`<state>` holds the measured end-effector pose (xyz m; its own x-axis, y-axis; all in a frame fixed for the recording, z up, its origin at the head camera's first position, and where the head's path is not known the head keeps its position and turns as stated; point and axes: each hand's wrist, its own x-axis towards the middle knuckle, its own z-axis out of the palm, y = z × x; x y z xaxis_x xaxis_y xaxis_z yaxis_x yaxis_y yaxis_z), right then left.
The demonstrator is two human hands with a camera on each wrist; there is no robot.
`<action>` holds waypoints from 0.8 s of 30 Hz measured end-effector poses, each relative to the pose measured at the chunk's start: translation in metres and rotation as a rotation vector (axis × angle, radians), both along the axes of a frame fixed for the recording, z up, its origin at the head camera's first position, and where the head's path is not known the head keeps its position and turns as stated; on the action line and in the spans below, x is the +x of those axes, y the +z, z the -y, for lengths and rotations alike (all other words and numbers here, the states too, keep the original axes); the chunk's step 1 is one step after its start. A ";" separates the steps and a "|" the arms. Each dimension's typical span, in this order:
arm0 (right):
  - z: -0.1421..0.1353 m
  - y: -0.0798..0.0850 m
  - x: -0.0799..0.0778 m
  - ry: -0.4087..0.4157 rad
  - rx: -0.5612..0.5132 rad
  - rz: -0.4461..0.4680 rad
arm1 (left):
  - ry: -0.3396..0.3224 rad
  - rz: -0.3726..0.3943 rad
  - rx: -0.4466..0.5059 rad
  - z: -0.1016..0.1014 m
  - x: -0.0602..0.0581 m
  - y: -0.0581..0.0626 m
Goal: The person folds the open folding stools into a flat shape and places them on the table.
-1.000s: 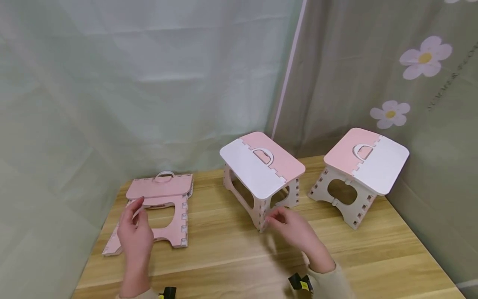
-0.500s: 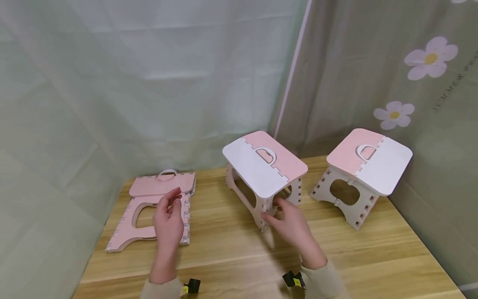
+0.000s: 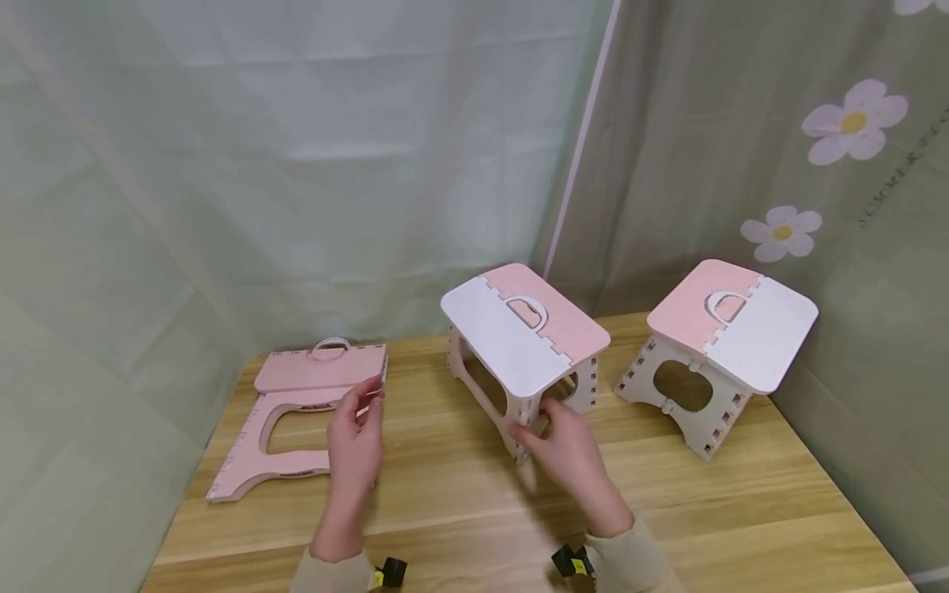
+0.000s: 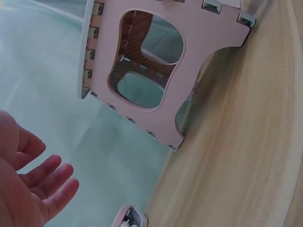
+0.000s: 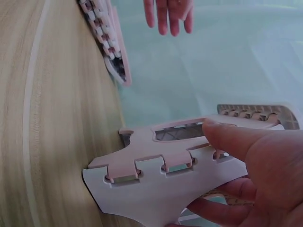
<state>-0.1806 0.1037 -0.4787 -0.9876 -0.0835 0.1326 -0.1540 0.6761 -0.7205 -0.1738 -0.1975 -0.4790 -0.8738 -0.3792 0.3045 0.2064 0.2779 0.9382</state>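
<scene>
A pink and white folding stool [image 3: 504, 342] stands unfolded at the middle of the table. My right hand [image 3: 569, 449] grips its near corner leg. In the right wrist view the thumb lies on the pink side panel [image 5: 142, 142], while the other fingers reach through the opening of the white panel [image 5: 147, 198]. My left hand [image 3: 356, 449] is raised with loosely bent fingers, holding nothing; it overlaps the right edge of a folded pink stool [image 3: 315, 372] in the head view. The left wrist view shows that hand [image 4: 28, 189] apart from the standing stool [image 4: 194, 42].
A second unfolded stool [image 3: 767, 333] stands at the right of the wood-grain table [image 3: 445, 527]. Behind the table hangs a pale green curtain [image 3: 334, 181], and a flowered one [image 3: 667, 148] hangs at the right.
My right hand has closed around the middle stool's corner leg. My left hand has moved rightward across the folded stool. The stools stay in place.
</scene>
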 end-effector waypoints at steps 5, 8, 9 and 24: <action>-0.001 -0.004 0.002 0.012 -0.007 0.013 | -0.039 0.031 -0.019 -0.001 0.003 -0.006; -0.006 -0.004 0.000 0.044 -0.018 0.015 | -0.078 0.046 -0.024 -0.003 0.000 -0.007; -0.009 -0.003 -0.001 0.056 -0.024 0.015 | -0.091 0.051 -0.026 -0.004 -0.002 -0.007; -0.047 0.001 -0.010 0.379 -0.166 0.108 | -0.233 0.192 -0.065 -0.008 -0.005 -0.012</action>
<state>-0.1901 0.1502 -0.4773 -0.9000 -0.4300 0.0721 -0.2868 0.4595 -0.8406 -0.1784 -0.1897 -0.4909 -0.9788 -0.1467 0.1426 0.0924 0.3048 0.9479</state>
